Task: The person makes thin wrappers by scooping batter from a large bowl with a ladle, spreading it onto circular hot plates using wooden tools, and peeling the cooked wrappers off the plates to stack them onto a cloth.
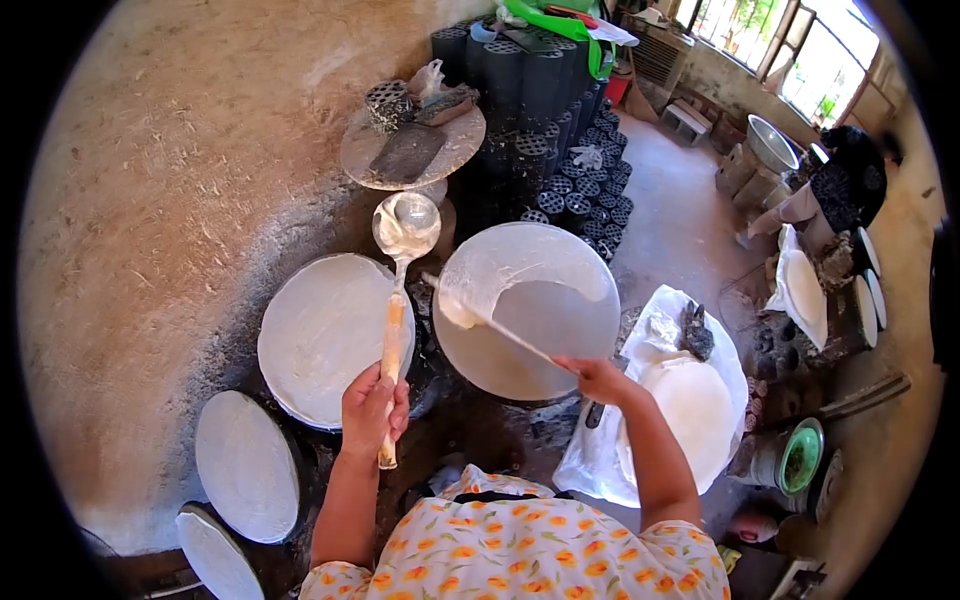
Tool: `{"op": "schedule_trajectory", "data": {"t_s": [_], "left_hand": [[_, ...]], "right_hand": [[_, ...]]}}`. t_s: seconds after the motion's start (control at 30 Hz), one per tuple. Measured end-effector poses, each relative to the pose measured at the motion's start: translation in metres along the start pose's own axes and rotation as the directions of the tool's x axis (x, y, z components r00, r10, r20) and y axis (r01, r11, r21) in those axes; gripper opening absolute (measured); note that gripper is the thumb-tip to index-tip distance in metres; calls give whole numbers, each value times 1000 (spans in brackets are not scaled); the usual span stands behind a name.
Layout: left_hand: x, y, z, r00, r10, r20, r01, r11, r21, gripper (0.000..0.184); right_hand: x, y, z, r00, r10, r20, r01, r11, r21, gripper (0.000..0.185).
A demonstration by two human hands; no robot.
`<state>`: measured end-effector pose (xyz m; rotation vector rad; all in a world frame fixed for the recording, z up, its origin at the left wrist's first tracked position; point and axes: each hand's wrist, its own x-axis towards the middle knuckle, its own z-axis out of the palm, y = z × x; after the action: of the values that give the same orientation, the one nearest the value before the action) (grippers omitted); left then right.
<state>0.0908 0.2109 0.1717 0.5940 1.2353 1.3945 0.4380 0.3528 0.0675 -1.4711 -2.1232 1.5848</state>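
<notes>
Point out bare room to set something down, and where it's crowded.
Bare grey floor lies between the stacked black perforated cylinders and the wide silver metal basin. Crowded: the round white-topped pan and round grey pan stand close together.

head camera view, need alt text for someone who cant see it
A person's left grip holds a yellow-handled, round-bowled, pale-smeared ladle, while the right grip holds a thin, pale stick over a round, grey pan partly coated in white paste. Round, white sheets lie on white plastic at right; black, cylindrical, holed briquettes stand stacked behind.
</notes>
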Motion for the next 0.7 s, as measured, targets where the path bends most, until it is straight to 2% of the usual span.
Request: {"op": "schedule_trajectory", "data": {"t_s": [0.1,0.13,0.2,0.23,0.27,0.33,0.37,0.4,0.47,0.5,0.57,0.6,0.63,0.67,0.7], "left_hand": [[-9,2,-1,999,31,-23,-30,998,57,29],[-12,4,1,999,44,-32,-42,997,72,17],[-17,1,7,998,48,-43,-44,995,91,14],[-16,-1,14,998,40,-43,-37,998,55,14],[-15,-4,19,998,35,-43,-34,999,18,15],[-19,-8,25,999,31,-44,-31,1000,-2,16],[-23,-8,27,998,22,-57,-22,1000,-14,15],[-26,-7,29,998,10,-70,-12,999,-30,15],[-36,-13,19,996,29,-80,-28,999,16,15],[-41,-17,15,995,49,-89,-44,997,61,24],[-49,-21,13,995,52,-90,-45,996,72,23],[-53,-25,13,996,53,-74,-47,995,85,22],[-55,-28,15,997,28,-67,-23,997,80,22],[-56,-30,17,998,27,-64,-21,996,85,22],[-57,-32,22,998,5,-70,0,998,65,22]], "right_hand": [[-48,13,-26,996,-30,82,26,999,41,63],[-47,15,-26,996,-31,89,27,999,41,63],[-41,27,-21,978,-145,-148,150,989,18,59],[-22,33,-12,952,-179,-248,163,983,-82,59],[-13,22,-10,951,-182,-249,167,983,-82,59],[2,4,-6,990,-12,-137,13,1000,9,63],[-3,5,-7,996,-80,-47,79,997,-16,65],[-16,8,-13,996,-82,-45,82,997,-13,65],[-53,23,-31,985,-123,124,133,988,-78,65],[-67,29,-40,983,-124,133,135,988,-79,65],[-86,37,-51,972,175,154,-180,983,21,65],[-80,45,-44,971,176,163,-182,983,22,65],[-64,54,-30,999,18,-29,-17,999,52,66],[-55,56,-18,964,-136,-228,151,987,49,66],[-50,43,-10,964,-133,-232,149,987,55,66]]}}
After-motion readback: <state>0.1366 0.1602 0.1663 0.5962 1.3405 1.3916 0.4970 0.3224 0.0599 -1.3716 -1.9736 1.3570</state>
